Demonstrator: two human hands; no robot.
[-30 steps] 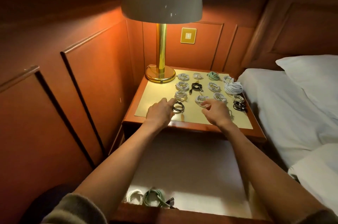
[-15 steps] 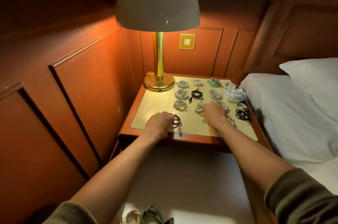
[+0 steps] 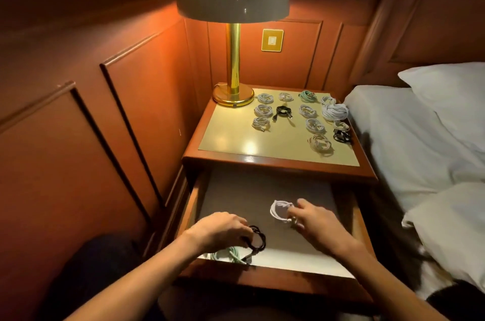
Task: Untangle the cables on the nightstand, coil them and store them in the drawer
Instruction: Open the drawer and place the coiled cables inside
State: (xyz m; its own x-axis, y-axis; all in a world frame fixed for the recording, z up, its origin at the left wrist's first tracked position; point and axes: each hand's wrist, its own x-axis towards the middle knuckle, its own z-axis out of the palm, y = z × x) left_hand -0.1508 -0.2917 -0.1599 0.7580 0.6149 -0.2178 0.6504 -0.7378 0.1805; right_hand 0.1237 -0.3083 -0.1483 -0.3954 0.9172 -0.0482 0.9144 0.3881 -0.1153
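Left grip curled round black coil, low at drawer front-left, just over green coil, perhaps touching it; view dim. Right grip pinches white coil mid-drawer, coil to its left. Both releases likely straight down.

Nightstand: ten white coils, two black, one green. Drawer: three coils.

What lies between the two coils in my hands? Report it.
Nothing: the head view shows only bare drawer floor between the black cable coil in the left hand and the white cable coil in the right hand.
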